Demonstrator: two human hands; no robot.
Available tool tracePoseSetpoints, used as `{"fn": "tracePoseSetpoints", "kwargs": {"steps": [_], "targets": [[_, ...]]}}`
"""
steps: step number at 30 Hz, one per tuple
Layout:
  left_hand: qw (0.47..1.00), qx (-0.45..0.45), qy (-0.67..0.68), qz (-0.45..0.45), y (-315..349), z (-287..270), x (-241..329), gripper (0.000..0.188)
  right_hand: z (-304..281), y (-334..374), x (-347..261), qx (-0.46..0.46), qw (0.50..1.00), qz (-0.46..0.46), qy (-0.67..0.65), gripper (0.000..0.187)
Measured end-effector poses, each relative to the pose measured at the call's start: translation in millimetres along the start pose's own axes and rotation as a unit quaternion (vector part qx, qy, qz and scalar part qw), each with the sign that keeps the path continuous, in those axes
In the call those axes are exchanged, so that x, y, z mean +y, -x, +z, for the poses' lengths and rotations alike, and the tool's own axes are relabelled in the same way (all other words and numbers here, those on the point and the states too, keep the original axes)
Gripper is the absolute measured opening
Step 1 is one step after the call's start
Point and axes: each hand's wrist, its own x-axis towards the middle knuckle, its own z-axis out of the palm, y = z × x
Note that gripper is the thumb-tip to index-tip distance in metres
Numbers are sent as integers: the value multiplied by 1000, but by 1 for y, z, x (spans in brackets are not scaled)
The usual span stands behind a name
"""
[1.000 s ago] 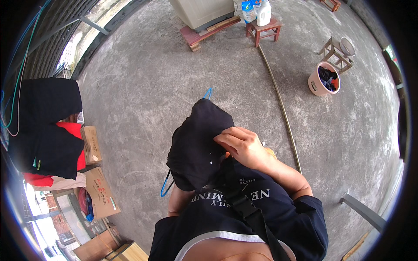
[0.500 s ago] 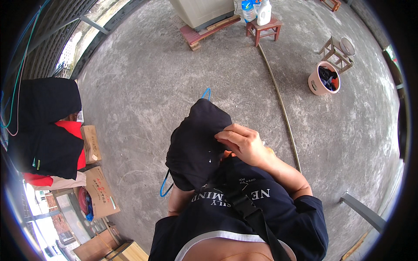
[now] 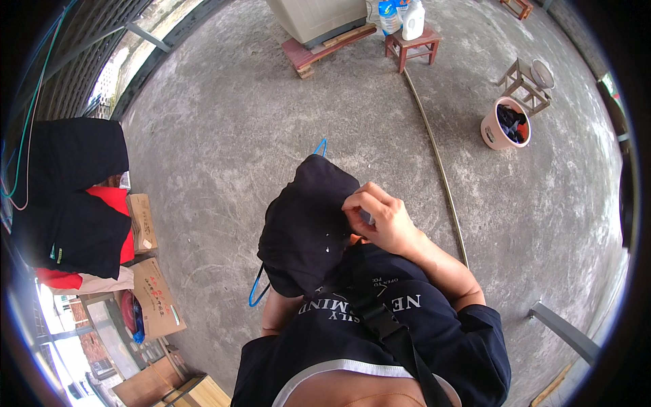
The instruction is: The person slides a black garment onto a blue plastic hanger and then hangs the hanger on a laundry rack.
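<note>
Black garment, threaded with a blue hanger, is held up before the dark shirt; right hand is curled at its edge, grip unclear; left hand is hidden.

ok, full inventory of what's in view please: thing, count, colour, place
Garment: 1, near-black, centre
Hanger: apparently 1, blue, mostly behind garment
Hanging clothes: count unclear, black and red, left
Cardboard boxes: 2, brown, left
Tub-like unit: 1, beige, top
Reddish stool: 1, top, right of unit
Jug: 1, white, on reddish stool
Bucket: 1, pink, right, clothes inside
Wooden stool: 1, grey-brown, behind bucket
Pole or hose: 1, tan, floor
Metal bar: 1, grey, lower right
Lower-left clutter: too unclear to count
Shirt: 1, dark, bottom
Strap: 1, black, across shirt
Hands: 2; left hidden by garment, right at garment's right edge
</note>
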Motion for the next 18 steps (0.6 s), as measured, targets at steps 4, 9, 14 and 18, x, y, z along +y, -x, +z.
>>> {"fn": "tracePoseSetpoints", "kwargs": {"steps": [4,9,14,18], "targets": [[1000,5,1,-2,0,-3,-1,38,-3,7,5,4,996,63,-63,5],[1000,12,9,1,0,-1,-4,37,-11,15,0,-45,990,117,-58,15],[1000,16,20,1,0,1,-5,37,2,13,-1,-39,966,124,-222,9],[999,32,34,4,0,4,-8,37,-4,12,-2,-25,948,165,-270,9]]}}
